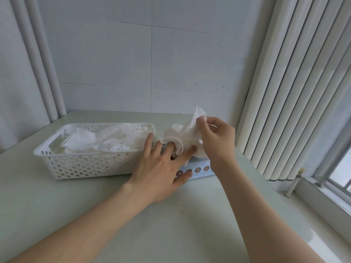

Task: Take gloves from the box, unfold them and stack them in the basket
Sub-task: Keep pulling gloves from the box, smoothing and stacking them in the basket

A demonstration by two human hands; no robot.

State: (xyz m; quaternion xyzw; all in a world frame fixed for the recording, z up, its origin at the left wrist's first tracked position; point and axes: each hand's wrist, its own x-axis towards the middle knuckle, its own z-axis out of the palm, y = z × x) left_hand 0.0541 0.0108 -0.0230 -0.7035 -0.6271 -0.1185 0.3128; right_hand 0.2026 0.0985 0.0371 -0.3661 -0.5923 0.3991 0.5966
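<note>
Soft daylight from the window [340, 175] at the right. Bright enough, but a bit grey and cool. Faint, fuzzy shadows on the tabletop [171, 234], low in the middle. Pale shine along the sill [322, 221] near the right edge. Slight blur on the white glove [190, 133], folds hard to make out. Bent, leaning lines at the sides: blinds [296, 82] on the right, pipes [43, 63] on the left. Everything a little soft, not crisp.

Plain room, perhaps an office, white panelled wall [117, 59], vertical blinds [296, 92], window sill [326, 202]
</note>
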